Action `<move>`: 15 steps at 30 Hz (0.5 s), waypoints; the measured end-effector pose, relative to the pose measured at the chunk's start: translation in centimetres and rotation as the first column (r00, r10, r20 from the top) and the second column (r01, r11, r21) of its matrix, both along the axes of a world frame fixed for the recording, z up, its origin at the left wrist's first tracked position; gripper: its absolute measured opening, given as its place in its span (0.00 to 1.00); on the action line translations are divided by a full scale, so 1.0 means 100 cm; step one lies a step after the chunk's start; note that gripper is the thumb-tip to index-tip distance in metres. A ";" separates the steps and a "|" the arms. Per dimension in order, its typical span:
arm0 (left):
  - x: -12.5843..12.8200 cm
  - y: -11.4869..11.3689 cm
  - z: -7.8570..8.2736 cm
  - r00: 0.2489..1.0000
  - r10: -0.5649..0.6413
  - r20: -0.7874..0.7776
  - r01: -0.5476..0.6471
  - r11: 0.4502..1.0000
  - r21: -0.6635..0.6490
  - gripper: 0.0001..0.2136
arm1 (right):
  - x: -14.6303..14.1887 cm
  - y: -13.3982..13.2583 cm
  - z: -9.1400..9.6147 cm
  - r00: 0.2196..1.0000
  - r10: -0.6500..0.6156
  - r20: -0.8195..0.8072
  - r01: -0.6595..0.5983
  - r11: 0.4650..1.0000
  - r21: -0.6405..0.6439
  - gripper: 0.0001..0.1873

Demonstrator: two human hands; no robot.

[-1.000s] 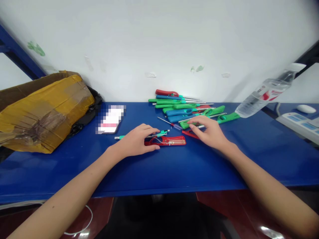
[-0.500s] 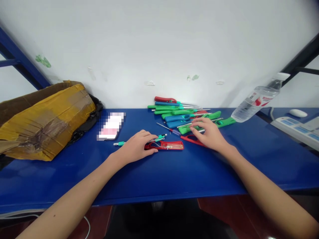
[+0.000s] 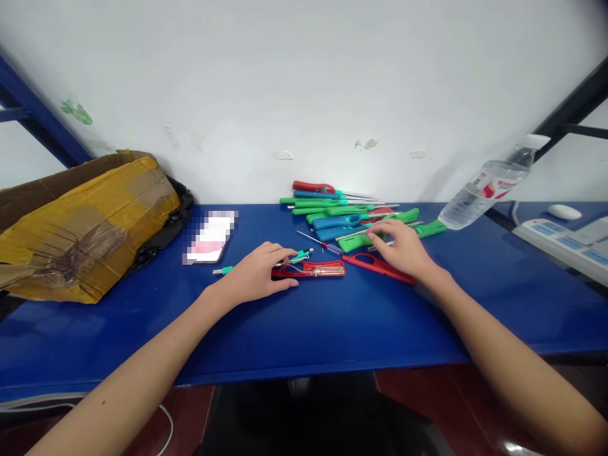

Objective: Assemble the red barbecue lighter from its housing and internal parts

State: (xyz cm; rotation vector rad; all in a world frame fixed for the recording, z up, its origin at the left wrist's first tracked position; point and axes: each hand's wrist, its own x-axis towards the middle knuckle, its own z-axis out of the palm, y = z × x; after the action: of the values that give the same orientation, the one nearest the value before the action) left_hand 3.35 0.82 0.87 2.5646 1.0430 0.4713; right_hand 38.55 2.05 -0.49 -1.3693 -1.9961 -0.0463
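Observation:
My left hand [image 3: 259,272] is closed around the handle end of an opened red lighter shell [image 3: 332,268], its fingers and thumb at either side. Inside the shell lie a clear part and a thin wire. A teal lighter piece [image 3: 301,256] with a metal tip [image 3: 218,272] passes under my left fingers. My right hand [image 3: 403,250] is at the near edge of a lighter pile, thumb and fingertips close together; I cannot make out what is between them. Below it lies a separate red shell half [image 3: 380,266]. A small screwdriver [image 3: 331,247] rests between the hands.
Several green, blue and red lighters [image 3: 332,221] are heaped near the wall. A phone [image 3: 209,237] and a taped cardboard box [image 3: 95,228] are at left. A water bottle [image 3: 489,187], a power strip [image 3: 560,244] and a white mouse [image 3: 564,211] are at right.
My right hand has lifted off the separate red shell half, showing more of it, and its thumb and fingertips have drawn together. My left hand stays on the opened shell.

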 end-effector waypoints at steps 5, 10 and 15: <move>-0.009 0.006 0.009 0.997 0.050 0.063 -0.050 0.999 -0.009 0.22 | -0.004 -0.002 0.000 1.000 0.019 0.017 -0.019 0.999 -0.026 0.10; -0.013 0.013 0.010 0.981 0.150 0.124 -0.157 0.987 0.042 0.17 | -0.006 -0.004 0.000 0.999 0.031 0.015 -0.030 0.998 -0.055 0.10; -0.016 0.016 0.009 0.981 0.156 0.113 -0.161 0.986 0.041 0.15 | -0.010 -0.007 0.001 0.998 0.056 0.012 -0.055 0.996 -0.069 0.10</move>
State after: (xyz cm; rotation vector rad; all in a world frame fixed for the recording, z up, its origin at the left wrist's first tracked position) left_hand 1.80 2.39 1.81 2.4768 1.2151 0.6791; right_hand 37.59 1.36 -0.43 -1.3591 -2.0639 0.0387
